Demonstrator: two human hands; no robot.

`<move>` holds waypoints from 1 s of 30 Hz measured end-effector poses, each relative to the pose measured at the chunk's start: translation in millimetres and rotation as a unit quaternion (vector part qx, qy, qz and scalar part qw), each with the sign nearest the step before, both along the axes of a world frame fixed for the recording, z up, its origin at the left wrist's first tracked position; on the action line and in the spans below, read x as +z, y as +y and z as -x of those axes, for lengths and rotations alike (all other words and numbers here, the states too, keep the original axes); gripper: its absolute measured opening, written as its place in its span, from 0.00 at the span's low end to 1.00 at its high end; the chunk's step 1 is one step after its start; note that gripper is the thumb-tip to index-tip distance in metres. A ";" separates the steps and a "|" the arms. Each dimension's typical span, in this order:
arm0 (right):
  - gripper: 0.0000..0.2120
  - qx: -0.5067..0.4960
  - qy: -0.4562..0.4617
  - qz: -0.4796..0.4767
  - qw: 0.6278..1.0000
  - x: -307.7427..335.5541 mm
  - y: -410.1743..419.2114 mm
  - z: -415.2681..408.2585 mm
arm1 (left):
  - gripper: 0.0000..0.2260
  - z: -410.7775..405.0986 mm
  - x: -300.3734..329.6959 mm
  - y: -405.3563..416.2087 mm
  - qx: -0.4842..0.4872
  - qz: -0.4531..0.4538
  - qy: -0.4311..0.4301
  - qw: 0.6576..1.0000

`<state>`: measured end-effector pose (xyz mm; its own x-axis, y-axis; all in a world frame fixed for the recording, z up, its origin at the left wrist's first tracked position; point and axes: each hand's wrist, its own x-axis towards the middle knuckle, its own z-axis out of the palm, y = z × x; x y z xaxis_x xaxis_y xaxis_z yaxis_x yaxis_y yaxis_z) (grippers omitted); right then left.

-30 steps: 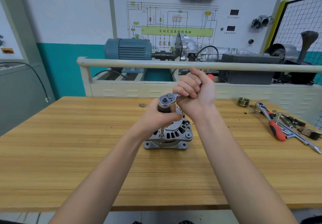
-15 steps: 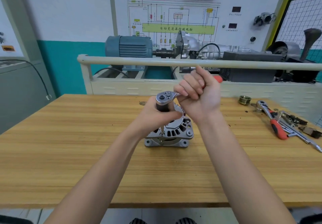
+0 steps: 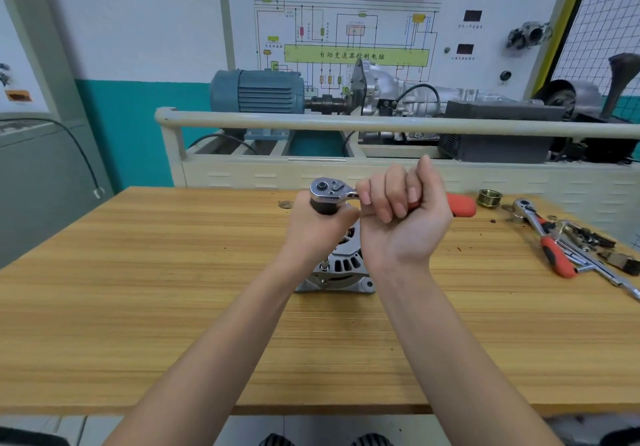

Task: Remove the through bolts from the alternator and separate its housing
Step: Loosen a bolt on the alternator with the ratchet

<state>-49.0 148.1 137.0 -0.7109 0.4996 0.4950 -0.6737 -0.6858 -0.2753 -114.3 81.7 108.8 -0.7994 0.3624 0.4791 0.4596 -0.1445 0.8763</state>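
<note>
Alternator (image 3: 341, 270) sits mid-frame on the wooden bench (image 3: 138, 289), flat on its housing, mostly hidden behind both wrists; only the slotted lower edge and mounting ears show. A thin extension bar (image 3: 325, 265) stands upright on its near-left edge, tip on the housing. Can't tell whether it sits on a bolt head.

Ratchet (image 3: 332, 192) is above it, chrome head facing the camera, just left of centre. Dark socket/adapter under the head is wrapped by the left hand (image 3: 317, 227), fingers curled round it. Right hand (image 3: 403, 210) is closed in a fist on the ratchet handle, palm toward the camera; the red grip end (image 3: 460, 204) sticks out to the right of the fist.

Right side of the bench: brass-coloured ribbed pulley (image 3: 489, 198) near the back edge, then a second red-handled ratchet (image 3: 542, 237) lying diagonally, touching a pile of chrome bars and small parts (image 3: 595, 255) running to the right edge of the frame. Small round washer (image 3: 285, 204) on the bench left of the left hand.

Behind the bench: cream rail (image 3: 346, 123), blue electric motor (image 3: 256, 90) coupled to a gearbox, wiring diagram board (image 3: 346, 29) on the wall at upper centre.
</note>
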 end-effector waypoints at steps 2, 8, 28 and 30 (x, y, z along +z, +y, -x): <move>0.26 0.007 -0.002 -0.016 1.000 2.3 2.7 1.5 | 0.20 0.0 -0.2 0.0 -0.007 0.003 0.003 1.000; 0.22 0.212 -0.078 -0.063 0.972 22.9 28.1 20.0 | 0.19 4.0 3.9 -15.7 -0.132 0.085 0.037 0.987; 0.23 0.141 -0.048 -0.015 0.989 13.9 26.6 15.1 | 0.23 2.7 -0.2 -3.0 -0.049 0.021 0.001 0.999; 0.22 0.221 -0.074 -0.030 0.972 22.1 35.2 21.0 | 0.19 4.4 2.2 -7.6 -0.087 0.063 0.030 0.994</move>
